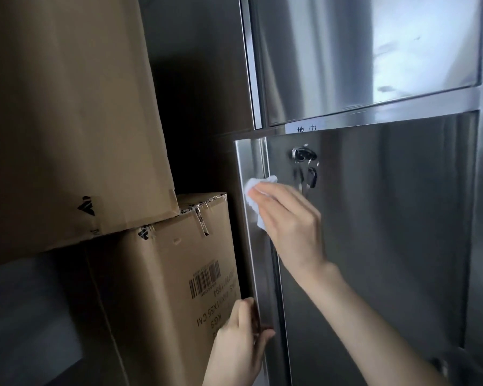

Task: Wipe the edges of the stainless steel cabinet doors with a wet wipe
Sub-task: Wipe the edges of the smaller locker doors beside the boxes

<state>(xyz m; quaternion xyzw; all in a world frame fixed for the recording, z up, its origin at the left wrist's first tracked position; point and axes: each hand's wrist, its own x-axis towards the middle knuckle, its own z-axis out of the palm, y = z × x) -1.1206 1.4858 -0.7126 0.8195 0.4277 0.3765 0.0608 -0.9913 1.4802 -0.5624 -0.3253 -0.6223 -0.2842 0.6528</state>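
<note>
Brushed stainless steel fills the right half of the view. The right hand (286, 215) reaches up across it from the lower right, forearm bare, wrist slightly bent, fingers stretched nearly straight and laid flat. Its grip is not closed: the fingers simply press the wet wipe (250, 192) against the left edge of the lower door (374, 232), a little below the door's top corner. The wipe is white and crumpled, showing above and to the left of the fingertips. The left hand (240, 341) comes up from the bottom of the view and grips the same edge further down, thumb on the front face, fingers curled round behind the rim.

The door's edge is a narrow vertical strip with a bright sheen. A round lock (304, 154) sits near the door's top left with keys (310, 176) hanging from it, just right of the wipe. Above, a horizontal rail carries a pale label (304, 128), and the upper door (374, 51) reflects a blurred patch of light.

To the left, two brown cardboard boxes are stacked. The large upper box (67, 107) overhangs the lower box (162, 260), which bears clear tape, a barcode (204, 278) and inverted lettering, and stands just beside the door's edge.
</note>
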